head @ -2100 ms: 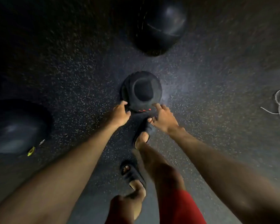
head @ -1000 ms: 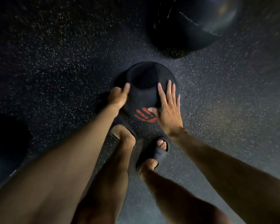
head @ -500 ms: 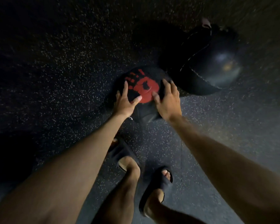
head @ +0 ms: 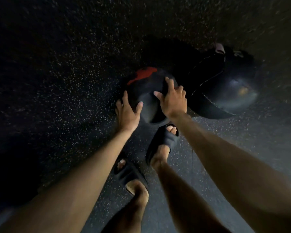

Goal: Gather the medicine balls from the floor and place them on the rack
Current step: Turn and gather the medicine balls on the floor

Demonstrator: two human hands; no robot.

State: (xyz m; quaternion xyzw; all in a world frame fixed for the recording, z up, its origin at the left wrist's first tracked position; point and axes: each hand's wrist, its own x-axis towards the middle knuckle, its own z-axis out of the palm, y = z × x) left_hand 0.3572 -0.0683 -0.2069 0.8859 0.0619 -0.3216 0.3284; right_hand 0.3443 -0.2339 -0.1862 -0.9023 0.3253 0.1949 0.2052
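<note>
A person bends over a dim gym floor of dark rubber flecked with pale specks, two bare legs and two bare forearms reaching up from the bottom edge of the view. Nearest the camera, the rear sandal, dark and open-toed, is planted under the left forearm. The front sandal is set a step ahead, its toes just beside the near edge of a medicine ball.

The ball, black with a red mark on its far upper side, sits on the floor between the hands. The left hand lies flat against its left flank, fingers spread and fairly straight, thumb out across the near face. The right hand rests on top toward the right, index finger stretched forward, the other fingers bent over the curve and the thumb pointing inward.

Just beyond and to the right, a larger ball, black with pale stitching and a glossy sheen, rests on the floor. Whether the two balls touch cannot be told in the poor light.
</note>
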